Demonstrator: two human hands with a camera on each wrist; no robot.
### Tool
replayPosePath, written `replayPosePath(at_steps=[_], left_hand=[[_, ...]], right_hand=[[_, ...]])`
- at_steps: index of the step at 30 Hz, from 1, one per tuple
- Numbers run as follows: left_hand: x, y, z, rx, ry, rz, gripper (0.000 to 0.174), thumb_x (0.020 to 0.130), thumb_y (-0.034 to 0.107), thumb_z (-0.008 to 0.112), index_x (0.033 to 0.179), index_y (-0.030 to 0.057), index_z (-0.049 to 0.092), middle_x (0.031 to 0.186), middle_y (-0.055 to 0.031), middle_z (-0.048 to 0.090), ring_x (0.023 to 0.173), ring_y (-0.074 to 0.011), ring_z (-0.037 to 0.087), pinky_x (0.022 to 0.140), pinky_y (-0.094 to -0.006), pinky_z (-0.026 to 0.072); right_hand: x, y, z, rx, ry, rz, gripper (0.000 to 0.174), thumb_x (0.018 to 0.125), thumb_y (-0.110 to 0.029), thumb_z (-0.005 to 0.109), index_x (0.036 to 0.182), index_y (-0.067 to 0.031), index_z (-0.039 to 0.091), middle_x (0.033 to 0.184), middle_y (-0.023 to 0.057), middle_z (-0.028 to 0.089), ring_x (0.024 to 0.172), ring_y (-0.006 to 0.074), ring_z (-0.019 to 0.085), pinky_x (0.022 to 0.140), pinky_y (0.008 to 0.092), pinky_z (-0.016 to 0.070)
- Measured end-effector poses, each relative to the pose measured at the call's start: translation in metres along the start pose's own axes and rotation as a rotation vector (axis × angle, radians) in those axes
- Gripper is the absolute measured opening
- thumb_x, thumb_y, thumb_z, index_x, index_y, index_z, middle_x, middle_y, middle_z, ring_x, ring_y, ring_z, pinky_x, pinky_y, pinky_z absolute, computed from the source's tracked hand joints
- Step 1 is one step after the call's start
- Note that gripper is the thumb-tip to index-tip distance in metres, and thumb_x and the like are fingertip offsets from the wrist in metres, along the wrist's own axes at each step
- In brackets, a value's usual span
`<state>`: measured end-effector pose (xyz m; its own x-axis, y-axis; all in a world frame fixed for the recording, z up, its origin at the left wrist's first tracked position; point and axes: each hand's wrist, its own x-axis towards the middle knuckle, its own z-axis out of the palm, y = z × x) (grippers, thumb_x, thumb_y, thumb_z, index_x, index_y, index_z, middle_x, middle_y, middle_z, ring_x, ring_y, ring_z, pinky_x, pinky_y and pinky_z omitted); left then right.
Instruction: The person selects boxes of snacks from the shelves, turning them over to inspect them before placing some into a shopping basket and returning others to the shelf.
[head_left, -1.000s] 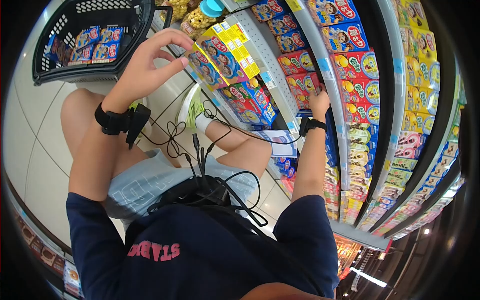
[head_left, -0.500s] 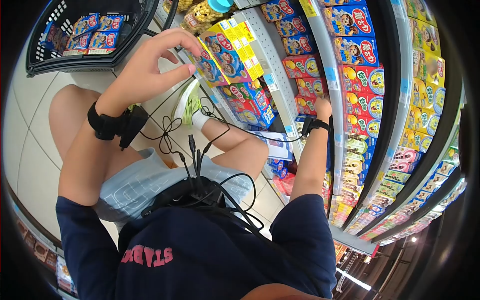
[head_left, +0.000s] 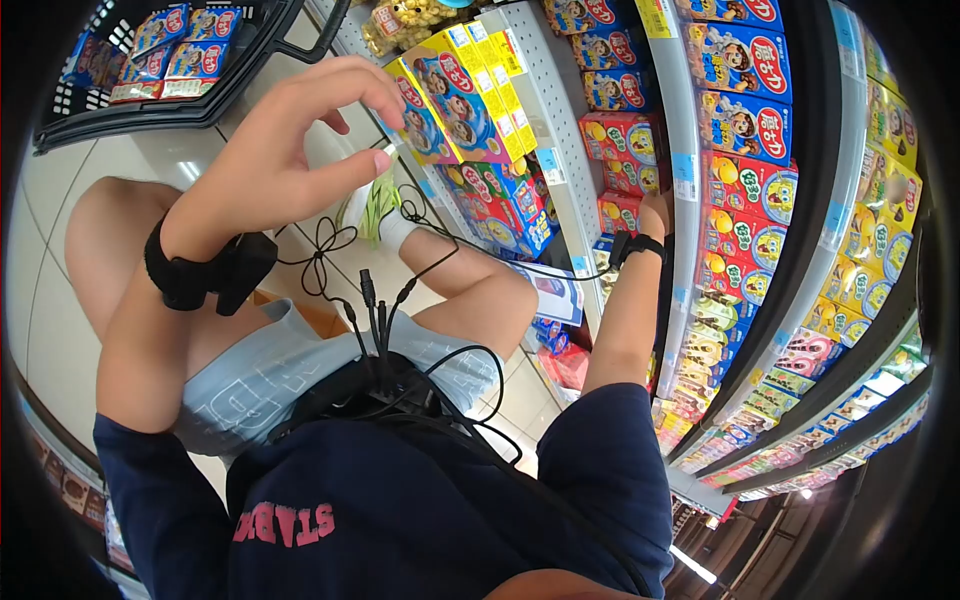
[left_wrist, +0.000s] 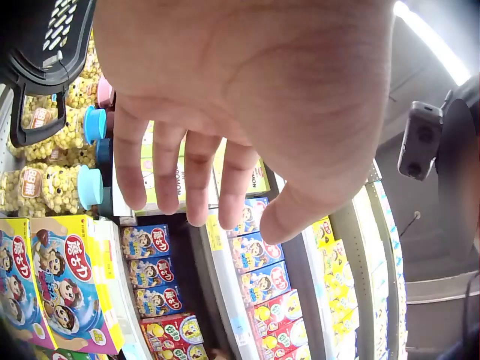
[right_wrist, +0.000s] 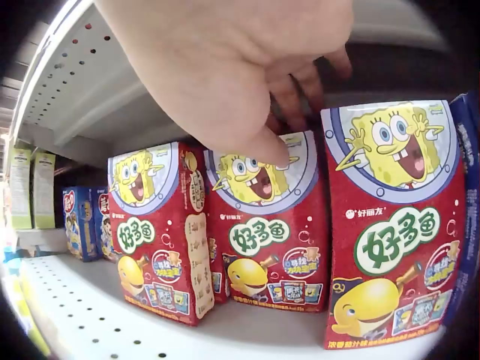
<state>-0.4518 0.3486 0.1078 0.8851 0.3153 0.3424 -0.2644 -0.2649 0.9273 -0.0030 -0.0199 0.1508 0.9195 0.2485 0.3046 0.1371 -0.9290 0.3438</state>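
My right hand (head_left: 655,214) reaches into a shelf of red snack boxes (head_left: 622,175). In the right wrist view that hand (right_wrist: 247,67) has its thumb over the front top edge of the middle red box (right_wrist: 264,225), with its fingers behind the top; the box stands upright, between two other red boxes. My left hand (head_left: 290,150) hangs empty, its fingers loosely bent, beside large yellow-edged boxes (head_left: 455,95). The left wrist view shows its palm (left_wrist: 240,97) and spread fingers, touching nothing.
A black basket (head_left: 135,135) with several blue boxes (head_left: 195,60) stands at the upper left. Jars of yellow snacks (left_wrist: 60,187) are beside the yellow-edged boxes. A shelf edge (head_left: 680,160) runs in front of my right hand. Cables (head_left: 385,300) hang over my lap.
In the head view my right hand has moved from a red box it was touching down to a lower one, deeper behind the shelf edge. The head view has shifted; my left hand remains raised and empty.
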Motion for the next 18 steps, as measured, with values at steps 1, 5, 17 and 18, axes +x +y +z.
replayPosePath(at_steps=[1,5,17,18], left_hand=[[0.001,-0.001,0.000,0.000,-0.005,-0.003,0.025,0.079,0.012,0.066,0.104,0.0074,0.062,0.116,-0.0068,0.062,0.106,-0.0201,0.057,0.082,-0.0323,0.0449],[0.007,-0.003,0.002,-0.006,-0.027,-0.014,0.024,0.080,0.012,0.067,0.103,0.0074,0.063,0.116,-0.0068,0.062,0.105,-0.0202,0.057,0.082,-0.0324,0.0449],[0.012,-0.009,0.014,0.000,-0.068,-0.032,0.027,0.077,0.011,0.069,0.102,0.0064,0.063,0.111,-0.0075,0.063,0.101,-0.0213,0.059,0.080,-0.0325,0.0448],[0.012,-0.009,0.014,0.001,-0.069,-0.033,0.027,0.077,0.011,0.069,0.102,0.0064,0.063,0.111,-0.0075,0.063,0.101,-0.0213,0.059,0.080,-0.0325,0.0448]], right_hand=[[-0.003,-0.009,-0.012,0.065,-0.146,0.073,0.059,0.084,-0.026,0.065,0.136,-0.0037,0.050,0.133,0.0261,0.057,0.120,0.0428,0.057,0.101,0.0482,0.0462],[0.003,-0.010,-0.003,0.071,-0.143,0.054,0.060,0.084,-0.025,0.065,0.137,-0.0035,0.050,0.134,0.0263,0.056,0.121,0.0427,0.055,0.102,0.0477,0.0448],[0.022,0.002,0.015,0.080,-0.111,-0.035,0.064,0.083,-0.025,0.066,0.140,-0.0029,0.047,0.139,0.0270,0.051,0.128,0.0425,0.050,0.109,0.0461,0.0394],[0.025,0.002,0.016,0.082,-0.107,-0.043,0.064,0.083,-0.024,0.067,0.140,-0.0028,0.047,0.139,0.0270,0.051,0.129,0.0425,0.049,0.109,0.0459,0.0389]])
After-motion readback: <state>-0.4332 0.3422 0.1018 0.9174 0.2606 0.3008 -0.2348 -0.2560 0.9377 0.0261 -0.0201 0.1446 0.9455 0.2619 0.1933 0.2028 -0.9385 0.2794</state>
